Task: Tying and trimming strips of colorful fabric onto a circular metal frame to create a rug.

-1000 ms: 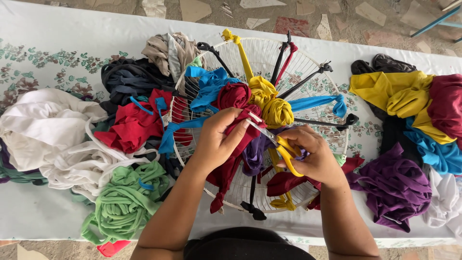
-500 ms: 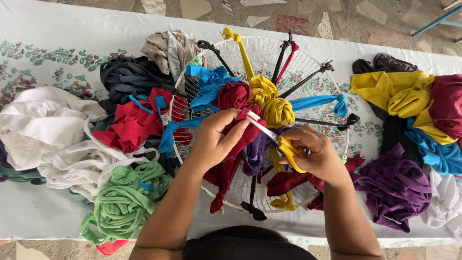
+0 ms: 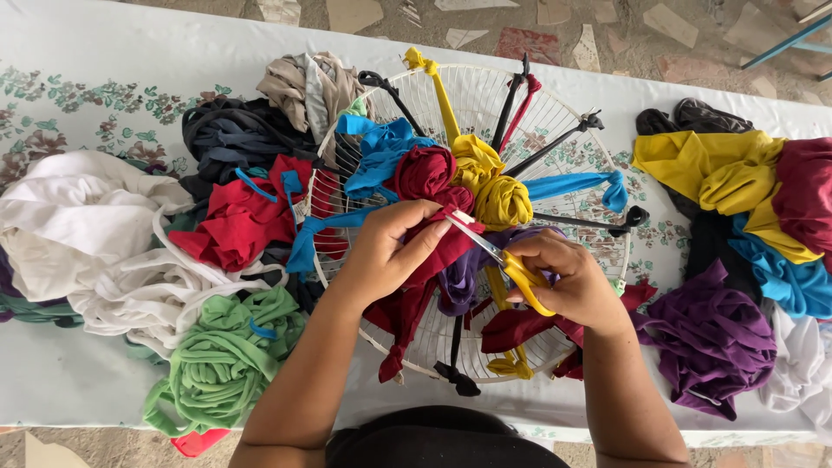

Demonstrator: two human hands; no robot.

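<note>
Floral white tablecloth (image 3: pixel 104 52) over stone floor; my right hand (image 3: pixel 568 282) grips yellow-handled steel scissors (image 3: pixel 503 260), blades pointing up-left, while my left hand (image 3: pixel 390 251) pinches a dark-red fabric strip (image 3: pixel 433 256).

1. Both forearms come up from the bottom edge and angle inward toward each other, bare to the elbow.
2. The left hand (image 3: pixel 390 251) lies palm down, fingers curled, thumb and forefinger pinched together at their tips.
3. The right hand (image 3: pixel 568 277) is curled into a loose fist, knuckles up, fingers bent closed in a grip.
4. The two hands are near each other, not touching.
</note>
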